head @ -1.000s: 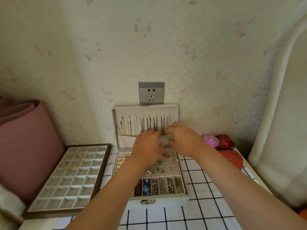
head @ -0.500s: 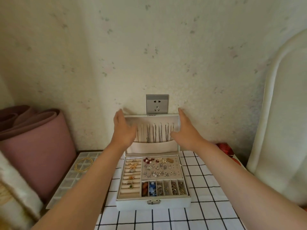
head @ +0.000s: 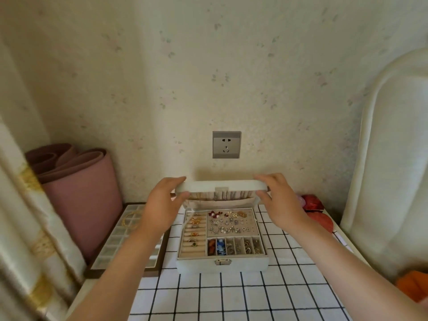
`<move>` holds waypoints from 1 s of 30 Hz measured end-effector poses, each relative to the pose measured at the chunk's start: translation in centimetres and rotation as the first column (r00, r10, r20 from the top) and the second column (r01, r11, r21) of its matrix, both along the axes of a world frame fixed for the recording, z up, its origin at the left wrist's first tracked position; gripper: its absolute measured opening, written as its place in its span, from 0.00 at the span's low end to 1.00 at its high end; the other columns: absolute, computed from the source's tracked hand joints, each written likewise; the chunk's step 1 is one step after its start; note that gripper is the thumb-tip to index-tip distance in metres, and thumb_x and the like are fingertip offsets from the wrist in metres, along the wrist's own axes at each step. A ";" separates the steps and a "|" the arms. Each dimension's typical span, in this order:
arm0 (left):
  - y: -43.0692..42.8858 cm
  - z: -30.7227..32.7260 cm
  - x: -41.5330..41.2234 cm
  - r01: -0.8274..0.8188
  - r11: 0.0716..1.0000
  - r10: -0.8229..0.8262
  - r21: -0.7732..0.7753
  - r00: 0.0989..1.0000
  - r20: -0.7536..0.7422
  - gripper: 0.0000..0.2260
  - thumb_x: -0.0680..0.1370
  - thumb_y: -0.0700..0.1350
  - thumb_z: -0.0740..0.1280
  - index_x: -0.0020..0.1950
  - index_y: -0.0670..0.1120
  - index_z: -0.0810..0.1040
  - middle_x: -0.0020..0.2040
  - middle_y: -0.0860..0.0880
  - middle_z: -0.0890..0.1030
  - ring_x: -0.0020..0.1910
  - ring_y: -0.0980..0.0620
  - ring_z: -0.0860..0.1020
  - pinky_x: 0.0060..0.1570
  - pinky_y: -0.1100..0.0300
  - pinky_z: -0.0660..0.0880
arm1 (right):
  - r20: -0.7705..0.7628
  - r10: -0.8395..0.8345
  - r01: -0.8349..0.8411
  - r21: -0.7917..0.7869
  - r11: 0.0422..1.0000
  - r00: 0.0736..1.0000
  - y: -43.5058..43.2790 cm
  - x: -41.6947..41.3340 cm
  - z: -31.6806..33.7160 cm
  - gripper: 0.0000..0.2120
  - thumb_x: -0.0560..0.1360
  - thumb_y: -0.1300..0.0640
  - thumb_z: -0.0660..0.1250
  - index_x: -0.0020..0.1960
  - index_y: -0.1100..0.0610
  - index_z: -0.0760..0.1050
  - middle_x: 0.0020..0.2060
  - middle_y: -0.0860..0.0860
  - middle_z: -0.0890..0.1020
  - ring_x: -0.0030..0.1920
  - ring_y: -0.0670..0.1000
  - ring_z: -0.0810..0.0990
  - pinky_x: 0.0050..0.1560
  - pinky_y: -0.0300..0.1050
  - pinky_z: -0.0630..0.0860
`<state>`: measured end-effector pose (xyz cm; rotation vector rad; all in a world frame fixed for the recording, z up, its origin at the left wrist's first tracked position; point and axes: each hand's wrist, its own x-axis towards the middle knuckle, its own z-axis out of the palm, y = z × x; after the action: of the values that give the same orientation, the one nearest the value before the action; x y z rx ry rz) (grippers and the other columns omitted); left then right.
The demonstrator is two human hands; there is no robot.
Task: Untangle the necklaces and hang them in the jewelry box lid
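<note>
At the far left a rolled pink mat (head: 78, 195) leans by the wall. Just right of it lies a compartment tray (head: 120, 232) with a gold chain (head: 129, 218) in one of its far cells. We cannot tell whether that chain belongs with the task's pieces.

Our left hand (head: 162, 205) pinches the left corner of the lid (head: 220, 186), fingers over the top edge and thumb under it. The lid tilts forward over the jewelry box (head: 222, 262), which sits on the checked cloth (head: 231, 297) with its ring rolls and small compartments uncovered. The necklaces (head: 229, 195) hang in a row inside the lid, above its pocket, only partly visible under the tilted edge. Our right hand (head: 280, 202) grips the right corner the same way. Further right some red objects (head: 312, 202) lie near the wall.

We judge the hanging done and the step in hand to be handling the lid, likely shutting it. The next move calls for even lowering on both corners, so that no chain swings out and gets caught in the rim. Then the front clasp (head: 222, 262) has to meet its mate.

We can read no writing or brand anywhere; the wall socket (head: 226, 144) and the clasp show no legible mark.
</note>
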<state>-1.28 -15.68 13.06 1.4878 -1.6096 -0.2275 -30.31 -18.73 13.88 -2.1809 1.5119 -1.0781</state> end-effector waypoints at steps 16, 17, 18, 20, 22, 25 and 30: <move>7.9 -9.3 -0.3 0.059 0.996 -0.081 0.066 0.908 0.412 0.18 0.72 0.40 0.76 0.61 0.47 0.80 0.57 0.51 0.76 0.58 0.52 0.73 0.58 0.54 0.77 | -0.512 0.040 -0.027 0.033 0.999 0.858 8.4 -0.2 -8.9 0.31 0.80 0.57 0.62 0.80 0.50 0.56 0.76 0.52 0.64 0.74 0.55 0.66 0.71 0.49 0.66; 8.0 -9.5 -0.5 0.061 0.997 -0.075 0.045 0.895 0.440 0.20 0.71 0.40 0.76 0.63 0.47 0.79 0.60 0.50 0.76 0.60 0.50 0.74 0.59 0.53 0.77 | -0.553 0.049 -0.026 0.049 0.998 0.832 8.9 -0.1 -9.0 0.32 0.81 0.55 0.61 0.81 0.49 0.52 0.79 0.52 0.58 0.78 0.55 0.59 0.76 0.51 0.60; 8.3 -9.6 -0.7 0.067 0.997 -0.079 0.043 0.884 0.461 0.23 0.72 0.42 0.75 0.67 0.47 0.77 0.64 0.49 0.75 0.65 0.48 0.73 0.63 0.52 0.75 | -0.588 0.063 -0.022 0.076 0.997 0.806 9.3 0.1 -9.2 0.34 0.81 0.53 0.60 0.82 0.49 0.47 0.81 0.52 0.51 0.80 0.55 0.51 0.79 0.53 0.53; 8.8 -10.1 -1.3 0.089 0.992 -0.124 0.094 0.865 0.486 0.28 0.77 0.48 0.70 0.76 0.49 0.68 0.76 0.49 0.66 0.75 0.48 0.64 0.73 0.50 0.66 | -0.632 0.091 -0.008 0.132 0.991 0.769 10.0 0.5 -9.4 0.38 0.81 0.50 0.60 0.82 0.48 0.38 0.81 0.50 0.40 0.81 0.54 0.40 0.80 0.55 0.45; 9.1 -10.8 -1.8 0.096 0.982 -0.168 0.160 0.831 0.530 0.32 0.80 0.54 0.65 0.81 0.51 0.54 0.81 0.53 0.52 0.80 0.51 0.49 0.78 0.52 0.54 | -0.639 0.104 0.003 0.165 0.986 0.762 10.3 0.6 -9.7 0.42 0.80 0.49 0.61 0.81 0.47 0.34 0.80 0.50 0.35 0.80 0.53 0.35 0.80 0.56 0.44; 9.5 -11.5 -2.0 0.074 0.974 -0.183 0.212 0.809 0.559 0.37 0.81 0.57 0.62 0.81 0.54 0.42 0.81 0.55 0.41 0.80 0.54 0.39 0.79 0.51 0.47 | -0.607 0.117 0.006 0.198 0.980 0.786 10.4 0.6 -9.8 0.46 0.78 0.49 0.64 0.80 0.46 0.32 0.79 0.48 0.33 0.79 0.52 0.33 0.80 0.57 0.47; 9.9 -11.0 -2.4 0.031 0.968 -0.177 0.247 0.784 0.596 0.39 0.80 0.56 0.63 0.81 0.52 0.40 0.81 0.53 0.39 0.79 0.53 0.37 0.79 0.50 0.45 | -0.584 0.141 -0.002 0.233 0.973 0.800 10.4 0.6 -9.7 0.47 0.77 0.48 0.65 0.81 0.47 0.34 0.80 0.48 0.34 0.80 0.51 0.34 0.77 0.55 0.59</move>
<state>-3.72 -5.74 2.08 1.7612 -2.2552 0.0303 -29.70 -8.34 4.18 -2.5133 1.6569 -0.1539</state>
